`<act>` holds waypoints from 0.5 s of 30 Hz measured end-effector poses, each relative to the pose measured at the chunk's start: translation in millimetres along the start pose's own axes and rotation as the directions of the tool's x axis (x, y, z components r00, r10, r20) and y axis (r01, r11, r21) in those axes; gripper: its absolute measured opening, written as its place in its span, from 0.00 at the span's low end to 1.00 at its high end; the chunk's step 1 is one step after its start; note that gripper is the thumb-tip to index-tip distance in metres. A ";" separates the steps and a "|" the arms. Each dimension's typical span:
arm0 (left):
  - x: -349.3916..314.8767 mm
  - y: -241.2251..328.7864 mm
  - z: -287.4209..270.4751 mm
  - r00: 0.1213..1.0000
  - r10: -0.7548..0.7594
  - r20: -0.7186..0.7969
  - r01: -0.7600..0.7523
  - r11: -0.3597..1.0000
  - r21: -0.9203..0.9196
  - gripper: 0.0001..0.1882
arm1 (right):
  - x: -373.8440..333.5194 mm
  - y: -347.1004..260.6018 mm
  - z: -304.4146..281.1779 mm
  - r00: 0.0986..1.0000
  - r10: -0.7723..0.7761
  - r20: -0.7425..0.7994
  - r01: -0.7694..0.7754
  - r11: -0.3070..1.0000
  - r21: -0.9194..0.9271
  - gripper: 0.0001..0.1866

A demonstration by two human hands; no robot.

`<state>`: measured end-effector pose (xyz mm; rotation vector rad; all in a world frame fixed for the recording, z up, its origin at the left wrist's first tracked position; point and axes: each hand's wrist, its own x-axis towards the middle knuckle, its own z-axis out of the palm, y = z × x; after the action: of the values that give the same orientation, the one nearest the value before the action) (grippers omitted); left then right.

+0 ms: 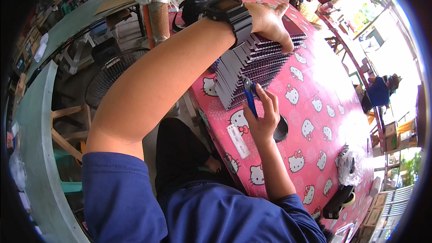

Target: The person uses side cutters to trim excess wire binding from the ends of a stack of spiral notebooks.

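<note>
A slanted stack of spiral-bound notebooks (pixel 261 65) with dark coils lies on the pink table. My left hand (pixel 272 22) reaches across to its far end and rests over the dark-covered top notebook, thumb and fingers apart; some fingertips are hidden. Blue-handled wire cutters (pixel 250 96) are gripped in my right hand (pixel 265 119). Their metal jaws touch or nearly touch the coils at the near part of the stack. Beside my right wrist sits a dark round object (pixel 281 129), partly covered by the hand. A white printed strip (pixel 237 141) lies close by.
The pink patterned tablecloth (pixel 310 108) covers the table. A black bag (pixel 204 4) stands at the far end, near a rusty post (pixel 157 13). A clear plastic bag (pixel 352 165) and a black tape dispenser (pixel 338 201) sit at right. A fan (pixel 108 76) stands left.
</note>
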<state>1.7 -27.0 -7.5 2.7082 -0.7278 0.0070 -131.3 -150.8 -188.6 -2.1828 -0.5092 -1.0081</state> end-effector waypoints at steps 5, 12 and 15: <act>-2.8 -0.1 -1.0 1.000 -0.010 0.000 0.010 1.000 -0.001 0.65 | 2.0 -7.1 -8.4 0.915 0.314 0.253 -0.387 0.860 0.333 0.29; -3.4 0.7 -2.6 1.000 0.006 0.003 -0.006 1.000 -0.002 0.65 | 0.9 -4.7 -0.8 0.999 0.011 0.050 -0.012 1.000 0.008 0.33; -4.6 1.1 -3.0 1.000 0.016 -0.014 -0.016 1.000 0.008 0.65 | -0.1 -4.5 2.0 1.000 -0.019 0.016 0.019 0.999 -0.038 0.33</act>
<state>-2.6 -24.7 -4.8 2.7068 -0.7463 0.0322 -133.0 -146.3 -187.8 -2.2245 -0.5226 -1.0196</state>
